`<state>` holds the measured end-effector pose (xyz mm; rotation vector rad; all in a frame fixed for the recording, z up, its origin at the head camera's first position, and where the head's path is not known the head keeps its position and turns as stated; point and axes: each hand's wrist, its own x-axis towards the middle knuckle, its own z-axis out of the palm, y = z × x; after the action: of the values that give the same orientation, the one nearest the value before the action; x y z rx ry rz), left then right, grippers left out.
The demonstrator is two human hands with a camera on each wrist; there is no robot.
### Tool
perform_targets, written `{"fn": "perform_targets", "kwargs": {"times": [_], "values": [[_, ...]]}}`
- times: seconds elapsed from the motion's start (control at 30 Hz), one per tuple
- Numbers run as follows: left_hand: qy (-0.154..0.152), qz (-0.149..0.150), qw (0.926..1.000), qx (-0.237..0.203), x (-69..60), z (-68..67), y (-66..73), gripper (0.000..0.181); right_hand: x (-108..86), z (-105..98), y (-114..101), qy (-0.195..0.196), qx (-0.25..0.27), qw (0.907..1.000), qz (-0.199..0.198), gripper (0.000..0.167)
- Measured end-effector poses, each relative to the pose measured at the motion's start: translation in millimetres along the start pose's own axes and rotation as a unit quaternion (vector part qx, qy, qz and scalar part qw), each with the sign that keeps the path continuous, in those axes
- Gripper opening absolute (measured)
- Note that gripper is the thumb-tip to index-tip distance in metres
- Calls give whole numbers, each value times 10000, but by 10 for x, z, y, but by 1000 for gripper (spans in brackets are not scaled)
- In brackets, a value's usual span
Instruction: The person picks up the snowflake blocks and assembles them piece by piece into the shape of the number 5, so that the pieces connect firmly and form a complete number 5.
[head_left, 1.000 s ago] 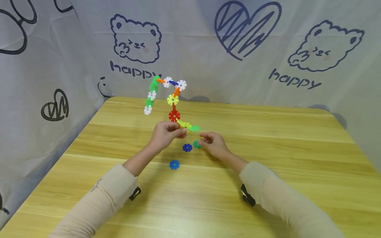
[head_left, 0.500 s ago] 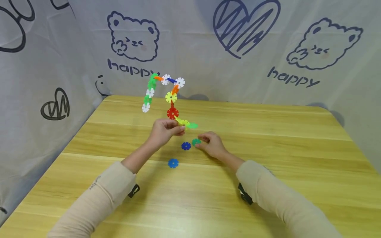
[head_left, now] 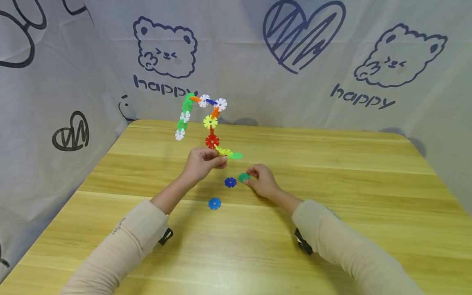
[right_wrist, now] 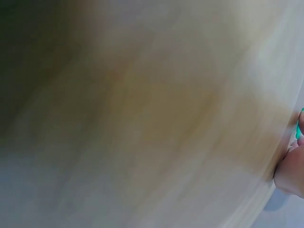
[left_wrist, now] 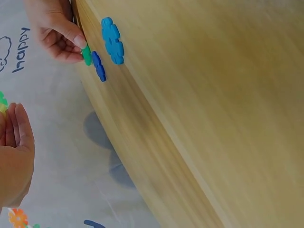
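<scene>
In the head view my left hand pinches the lower end of a chain of interlocking snowflake discs, near its yellow disc and light green disc. Above the hand, the chain runs up through a red disc, bends left past white discs and hangs down in green and white ones. My right hand pinches a loose green disc between thumb and fingers, low over the table. In the left wrist view that green disc is by the thumb tip. The right wrist view is mostly blurred.
A dark blue disc lies left of the green one. Nearer the body is a lighter blue disc. Both lie flat on the wooden table. A printed cloth hangs behind the table.
The right hand's thumb and fingers have closed on the green disc, which lay beside the fingertips earlier. The left hand and the chain stay almost in place; the view shifts slightly.
</scene>
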<state>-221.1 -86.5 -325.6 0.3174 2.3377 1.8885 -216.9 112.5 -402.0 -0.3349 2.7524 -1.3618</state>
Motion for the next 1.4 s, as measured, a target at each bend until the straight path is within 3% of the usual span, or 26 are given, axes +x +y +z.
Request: {"fn": "perform_targets", "kwargs": {"times": [0.3, 0.57, 0.77, 1.0, 1.4], "values": [[43, -31, 10000, 42, -4, -42, -8, 18, -29, -33, 2, 64, 608, 9976, 326, 23], [-2, -8, 10000, 22, -7, -22, 21, 17, -107, -122, 55, 255, 826, 9962, 83, 15], [32, -127, 9999, 38, -22, -8, 38, 17, -130, -177, 38, 269, 573, 9969, 456, 13], [32, -234, 9996, 148, -34, 9, 28, 16, -166, -260, 20, 431, 846, 9921, 816, 13], [-57, -134, 9997, 214, -53, 20, -6, 15, -207, -381, -93, 528, 1512, 9851, 630, 15]]}}
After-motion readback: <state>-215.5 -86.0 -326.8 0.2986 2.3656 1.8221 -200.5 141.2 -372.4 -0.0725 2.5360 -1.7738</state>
